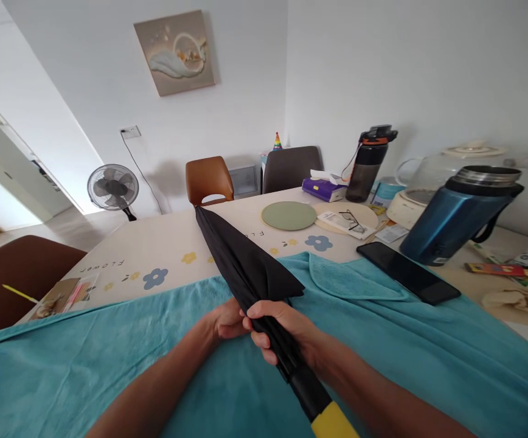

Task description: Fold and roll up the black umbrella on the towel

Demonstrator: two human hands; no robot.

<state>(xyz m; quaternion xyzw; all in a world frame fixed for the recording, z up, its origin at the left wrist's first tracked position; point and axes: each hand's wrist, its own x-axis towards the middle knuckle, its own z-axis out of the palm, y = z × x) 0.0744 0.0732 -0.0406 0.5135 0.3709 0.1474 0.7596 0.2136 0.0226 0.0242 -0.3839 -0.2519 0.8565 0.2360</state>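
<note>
A folded black umbrella (239,258) with a yellow handle end (332,423) lies pointing away from me over a teal towel (109,359). My right hand (282,331) is wrapped round the umbrella's gathered canopy near the handle. My left hand (227,321) sits just left of it, fingers curled against the same black fabric and partly hidden behind the right hand. A loose flap of canopy sticks out to the right above my hands.
On the flowered table (154,252): a black phone (407,272), a blue jug (460,216), a dark bottle (368,164), a green round mat (289,215), glasses (350,220), a tissue box (325,187). Chairs (209,178) stand beyond, a fan (112,188) on the floor.
</note>
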